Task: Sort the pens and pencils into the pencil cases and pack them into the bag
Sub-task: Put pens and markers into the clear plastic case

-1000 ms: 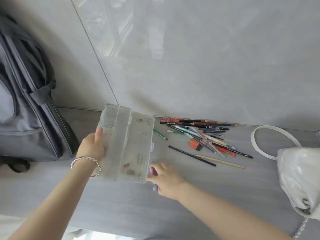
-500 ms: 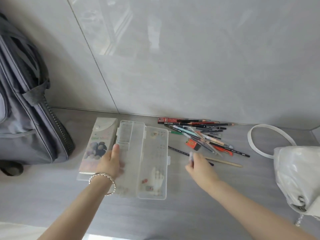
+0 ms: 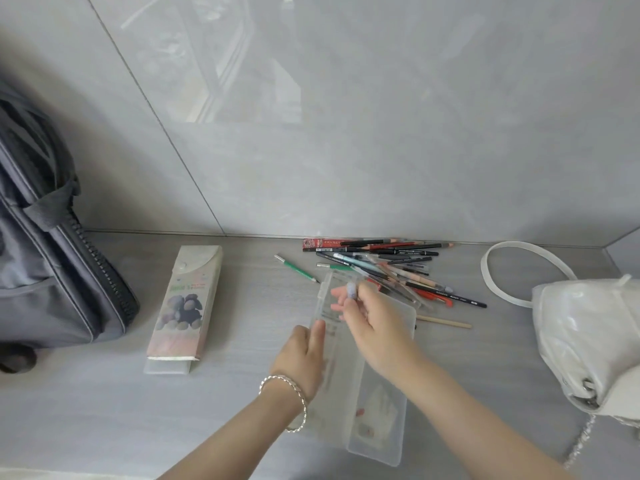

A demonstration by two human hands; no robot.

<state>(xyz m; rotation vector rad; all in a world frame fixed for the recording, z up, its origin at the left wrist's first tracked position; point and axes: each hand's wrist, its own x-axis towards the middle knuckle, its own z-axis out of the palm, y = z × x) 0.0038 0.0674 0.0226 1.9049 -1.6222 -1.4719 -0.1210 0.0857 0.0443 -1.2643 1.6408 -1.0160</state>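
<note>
Pens (image 3: 398, 268) crowd the clear case (image 3: 381, 427); left hand (image 3: 304, 358), fingers (image 3: 317, 336) straight, presses it; right hand (image 3: 374, 327) pinches a pale object (image 3: 351, 291).

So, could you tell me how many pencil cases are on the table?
2. A printed case lies beside the grey backpack; a clear plastic case lies open under the left hand and right hand.

Person, two arms in view. Left hand (image 3: 304, 355): one silver-coloured bracelet (image 3: 287, 393) at the wrist, a thin band of twisted, rope-like strands that catches the light. Right hand (image 3: 370, 317): wrist plain. Both forearms (image 3: 467, 410) are bare down to the lower frame edge.
</note>
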